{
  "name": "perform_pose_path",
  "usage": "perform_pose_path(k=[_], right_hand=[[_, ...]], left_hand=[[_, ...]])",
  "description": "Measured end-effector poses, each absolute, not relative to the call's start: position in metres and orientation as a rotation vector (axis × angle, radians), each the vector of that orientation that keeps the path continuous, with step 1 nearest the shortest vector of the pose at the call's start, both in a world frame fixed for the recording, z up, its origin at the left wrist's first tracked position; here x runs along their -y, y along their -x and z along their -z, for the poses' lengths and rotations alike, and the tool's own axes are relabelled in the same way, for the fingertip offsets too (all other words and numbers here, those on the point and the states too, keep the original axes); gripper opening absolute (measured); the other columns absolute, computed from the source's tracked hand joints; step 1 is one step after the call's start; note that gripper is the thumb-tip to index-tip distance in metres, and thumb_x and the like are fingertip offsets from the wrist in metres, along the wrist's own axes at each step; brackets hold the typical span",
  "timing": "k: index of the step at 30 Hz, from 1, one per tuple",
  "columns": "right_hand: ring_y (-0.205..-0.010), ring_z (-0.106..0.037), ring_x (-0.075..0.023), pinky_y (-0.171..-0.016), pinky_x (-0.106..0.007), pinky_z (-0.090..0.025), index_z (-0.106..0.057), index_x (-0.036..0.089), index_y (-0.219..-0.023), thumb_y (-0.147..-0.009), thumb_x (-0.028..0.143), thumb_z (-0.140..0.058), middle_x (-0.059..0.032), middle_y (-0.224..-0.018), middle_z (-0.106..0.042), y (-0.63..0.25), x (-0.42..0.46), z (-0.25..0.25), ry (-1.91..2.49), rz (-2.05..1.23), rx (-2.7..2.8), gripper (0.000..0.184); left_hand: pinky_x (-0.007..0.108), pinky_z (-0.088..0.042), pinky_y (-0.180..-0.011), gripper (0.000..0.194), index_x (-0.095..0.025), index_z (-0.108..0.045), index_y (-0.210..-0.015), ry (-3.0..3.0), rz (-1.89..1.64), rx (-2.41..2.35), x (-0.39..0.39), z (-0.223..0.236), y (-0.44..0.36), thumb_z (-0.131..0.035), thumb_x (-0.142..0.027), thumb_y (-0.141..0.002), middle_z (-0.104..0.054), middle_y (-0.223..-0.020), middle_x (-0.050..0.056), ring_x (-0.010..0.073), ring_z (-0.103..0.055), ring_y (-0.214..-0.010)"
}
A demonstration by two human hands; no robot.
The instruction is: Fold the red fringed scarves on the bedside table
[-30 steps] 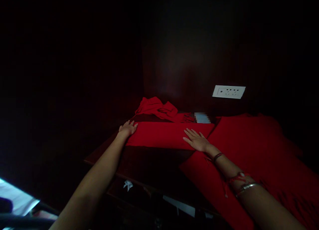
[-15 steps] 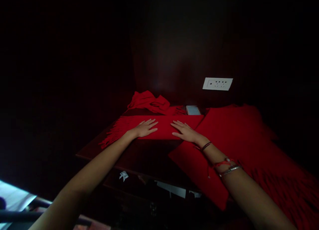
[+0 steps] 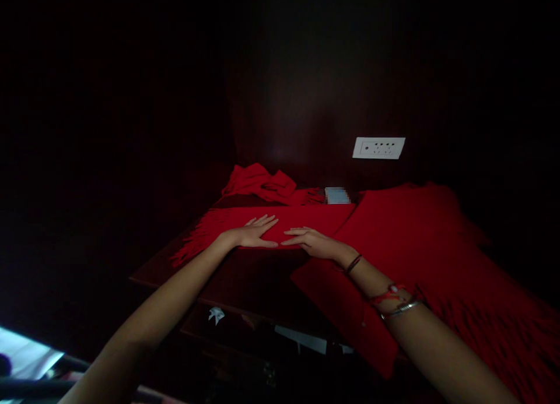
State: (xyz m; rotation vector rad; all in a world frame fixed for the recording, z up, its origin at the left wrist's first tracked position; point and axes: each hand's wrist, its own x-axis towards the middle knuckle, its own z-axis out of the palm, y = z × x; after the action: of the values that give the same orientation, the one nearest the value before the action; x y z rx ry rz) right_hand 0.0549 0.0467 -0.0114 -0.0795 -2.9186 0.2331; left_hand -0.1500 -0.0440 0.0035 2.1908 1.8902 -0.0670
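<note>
A red fringed scarf (image 3: 289, 215) lies on a dark wooden tabletop (image 3: 258, 276), its left part in a flat folded strip with the fringe at the left end. My left hand (image 3: 256, 232) rests flat on this strip, fingers spread. Close by on the right, my right hand (image 3: 312, 241) touches the strip near its front edge, fingers stretched out to the left. Farther right a wide red cloth (image 3: 420, 235) spreads out, with long fringe at its lower right. One corner of red cloth (image 3: 350, 311) hangs over the front edge, under my right forearm.
Behind the strip sits a crumpled red cloth (image 3: 260, 182), beside a small pale, pixelated item (image 3: 336, 195). A white socket plate (image 3: 378, 148) is on the dark back wall. Below the tabletop, white scraps (image 3: 216, 315) and a pale strip (image 3: 301, 338) show in an open shelf.
My right hand has slid left and toward the front edge of the strip, closer to my left hand. The left hand has stayed nearly in place, its thumb spread wider. The view has shifted slightly.
</note>
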Motion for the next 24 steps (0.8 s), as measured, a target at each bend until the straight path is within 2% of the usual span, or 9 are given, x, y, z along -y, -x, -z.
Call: perform_pose_path(k=[3, 5, 8, 10, 12, 14, 16, 20, 24], right_hand=[[-0.115, -0.035, -0.0148, -0.095, -0.037, -0.027, -0.049, 0.031, -0.111, -0.077, 0.006, -0.031, -0.001, -0.124, -0.041, -0.055, -0.048, 0.014, 0.078, -0.265, 2.917, 0.046], [-0.115, -0.035, -0.015, -0.095, -0.036, -0.028, -0.051, 0.031, -0.109, -0.075, 0.003, -0.032, -0.0005, -0.124, -0.042, -0.056, -0.048, 0.014, 0.083, -0.279, 2.911, 0.049], [-0.111, -0.04, -0.0149, -0.093, -0.033, -0.031, -0.056, 0.027, -0.105, -0.074, 0.003, -0.032, -0.0022, -0.12, -0.046, -0.056, -0.048, 0.014, 0.114, -0.306, 2.835, 0.046], [-0.106, -0.044, -0.0144, -0.091, -0.03, -0.034, -0.057, 0.022, -0.103, -0.076, 0.007, -0.033, -0.0052, -0.113, -0.051, -0.055, -0.05, 0.013, 0.15, -0.322, 2.712, 0.039], [-0.1, -0.048, -0.0135, -0.088, -0.028, -0.036, -0.058, 0.018, -0.103, -0.078, 0.01, -0.033, -0.0066, -0.106, -0.056, -0.055, -0.052, 0.011, 0.193, -0.348, 2.575, 0.036], [-0.095, -0.051, -0.0127, -0.086, -0.027, -0.038, -0.058, 0.017, -0.102, -0.078, 0.011, -0.034, -0.0057, -0.1, -0.059, -0.056, -0.055, 0.008, 0.245, -0.383, 2.468, 0.035], [-0.089, -0.052, -0.0122, -0.082, -0.027, -0.039, -0.058, 0.019, -0.101, -0.077, 0.01, -0.035, -0.0045, -0.096, -0.06, -0.058, -0.057, 0.005, 0.308, -0.42, 2.403, 0.034], [-0.085, -0.053, -0.0124, -0.078, -0.026, -0.04, -0.058, 0.018, -0.099, -0.077, 0.011, -0.037, -0.0045, -0.092, -0.06, -0.061, -0.059, 0.003, 0.394, -0.466, 2.373, 0.032], [-0.084, -0.054, -0.0125, -0.078, -0.025, -0.04, -0.059, 0.018, -0.099, -0.076, 0.012, -0.038, -0.0048, -0.092, -0.06, -0.061, -0.059, 0.004, 0.405, -0.494, 2.379, 0.031]], left_hand=[[0.039, -0.004, -0.099, 0.094, -0.018, 0.0, -0.132, -2.136, 0.078, -1.865, 0.048, -0.008, 0.159, -0.041, -0.067, -0.062, 0.004, -0.137, 0.007, 0.0246, 0.005, -0.124], [0.036, -0.007, -0.1, 0.093, -0.019, -0.001, -0.132, -2.122, 0.029, -1.836, 0.051, -0.012, 0.171, -0.042, -0.065, -0.063, 0.003, -0.137, 0.006, 0.0232, 0.002, -0.124], [0.031, -0.012, -0.1, 0.074, -0.018, -0.009, -0.132, -2.041, -0.222, -2.059, 0.051, -0.01, 0.202, -0.027, -0.06, -0.074, -0.007, -0.138, 0.006, 0.0201, -0.008, -0.125], [0.031, -0.013, -0.099, 0.067, -0.012, -0.019, -0.13, -1.933, -0.397, -2.356, 0.046, -0.005, 0.23, -0.02, -0.054, -0.078, -0.018, -0.136, 0.009, 0.02, -0.017, -0.123], [0.032, -0.014, -0.098, 0.064, -0.007, -0.026, -0.127, -1.838, -0.369, -2.507, 0.04, 0.0, 0.257, -0.024, -0.048, -0.078, -0.024, -0.133, 0.013, 0.0219, -0.018, -0.122], [0.035, -0.017, -0.097, 0.064, -0.008, -0.029, -0.125, -1.791, -0.282, -2.493, 0.033, 0.001, 0.278, -0.031, -0.047, -0.075, -0.025, -0.132, 0.014, 0.0241, -0.019, -0.121], [0.035, -0.024, -0.092, 0.065, -0.012, -0.034, -0.123, -1.771, -0.233, -2.434, 0.025, -0.003, 0.29, -0.04, -0.048, -0.069, -0.032, -0.129, 0.013, 0.0259, -0.027, -0.117], [0.025, -0.037, -0.074, 0.054, -0.013, -0.051, -0.104, -1.741, -0.171, -2.313, 0.009, -0.017, 0.298, -0.054, -0.042, -0.058, -0.055, -0.104, 0.008, 0.0219, -0.05, -0.091], [0.02, -0.036, -0.06, 0.03, -0.011, -0.058, -0.076, -1.74, -0.095, -2.2, 0.0, -0.027, 0.296, -0.058, -0.03, -0.052, -0.058, -0.07, -0.001, 0.016, -0.05, -0.069]])
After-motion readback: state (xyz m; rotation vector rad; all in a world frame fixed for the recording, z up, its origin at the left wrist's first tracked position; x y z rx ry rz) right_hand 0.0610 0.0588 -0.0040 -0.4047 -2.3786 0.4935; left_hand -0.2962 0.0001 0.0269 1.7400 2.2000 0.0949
